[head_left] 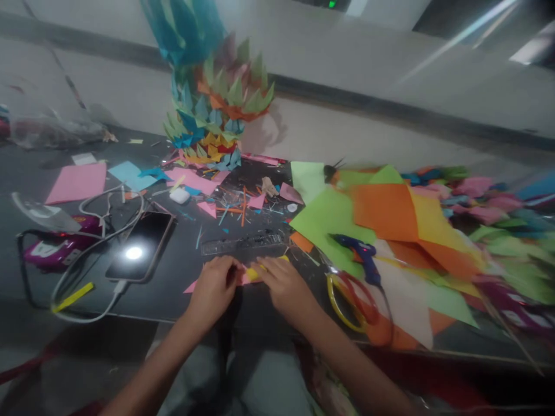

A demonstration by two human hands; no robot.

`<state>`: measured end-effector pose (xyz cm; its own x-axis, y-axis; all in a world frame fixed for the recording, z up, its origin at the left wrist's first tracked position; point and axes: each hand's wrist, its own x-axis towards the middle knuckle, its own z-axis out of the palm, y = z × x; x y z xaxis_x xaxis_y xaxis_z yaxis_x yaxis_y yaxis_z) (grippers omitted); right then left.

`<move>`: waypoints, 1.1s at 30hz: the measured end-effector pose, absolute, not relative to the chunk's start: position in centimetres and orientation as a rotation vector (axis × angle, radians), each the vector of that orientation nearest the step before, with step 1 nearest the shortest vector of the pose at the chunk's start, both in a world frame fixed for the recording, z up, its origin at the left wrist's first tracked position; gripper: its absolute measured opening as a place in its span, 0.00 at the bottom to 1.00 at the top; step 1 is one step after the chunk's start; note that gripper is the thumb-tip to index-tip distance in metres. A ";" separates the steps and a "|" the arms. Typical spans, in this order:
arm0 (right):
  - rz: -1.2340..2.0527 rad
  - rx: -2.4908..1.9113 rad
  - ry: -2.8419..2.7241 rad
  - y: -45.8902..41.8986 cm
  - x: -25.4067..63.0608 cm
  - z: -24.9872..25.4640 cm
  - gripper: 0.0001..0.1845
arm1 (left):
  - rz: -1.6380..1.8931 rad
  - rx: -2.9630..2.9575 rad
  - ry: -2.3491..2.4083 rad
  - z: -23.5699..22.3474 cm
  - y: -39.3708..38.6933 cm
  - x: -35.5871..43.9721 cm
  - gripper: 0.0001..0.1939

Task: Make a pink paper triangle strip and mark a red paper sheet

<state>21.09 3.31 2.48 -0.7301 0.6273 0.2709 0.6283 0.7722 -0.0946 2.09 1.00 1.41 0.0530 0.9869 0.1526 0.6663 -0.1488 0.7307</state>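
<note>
A: Where's the paper being worked on?
B: Close to the near edge of the table point(161, 298): a pink paper point(189, 287), with a yellow strip point(252, 274) at its right end.

A: And the hands?
B: The left hand point(217, 283) is curled nearly closed, its fingertips pinching the pink paper. The right hand point(280, 281) has its fingers bent only slightly, laid over the yellow strip; its thumb is hidden, so I can't tell whether it grips or just presses.

A: Why hold it from both ends?
B: Probably to keep such thin paper steady, one hand anchoring it while the other controls the strip.

A: What crowds them?
B: A clear ruler point(243, 244) lies just beyond the fingers, toward the far edge, with scraps point(243, 209) behind it. Leftward, a phone point(145, 245) and its white cable point(100, 317) limit room along the near edge. Rightward, scissors point(332, 293) and a glue gun point(366, 260) lie on or against the colored sheets point(385, 211), likely for easy reach, though they hem in that elbow.

A: And at the far edge?
B: A paper-petalled model point(208, 127), well apart from the hands.
</note>
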 end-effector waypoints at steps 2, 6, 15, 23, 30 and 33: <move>-0.022 -0.993 -2.663 2.7 21.0 2.1 0.25 | 0.938 1.837 1.647 1.2 1.0 2.1 0.09; -0.014 -1.017 -2.609 1.0 21.7 2.4 0.22 | 0.936 1.844 1.645 1.1 0.9 2.1 0.09; 0.141 -1.122 -2.440 2.0 20.0 2.1 0.19 | 0.956 1.817 1.664 1.1 0.9 2.1 0.09; 0.181 -1.117 -2.331 0.7 20.3 1.8 0.20 | 0.992 1.828 1.679 1.0 0.9 2.2 0.09; 0.192 -1.101 -2.308 -0.2 21.1 2.0 0.20 | 0.985 1.831 1.680 0.9 0.8 2.1 0.09; 0.219 -1.096 -2.333 1.2 20.3 1.9 0.20 | 0.991 1.850 1.683 0.9 0.8 2.0 0.09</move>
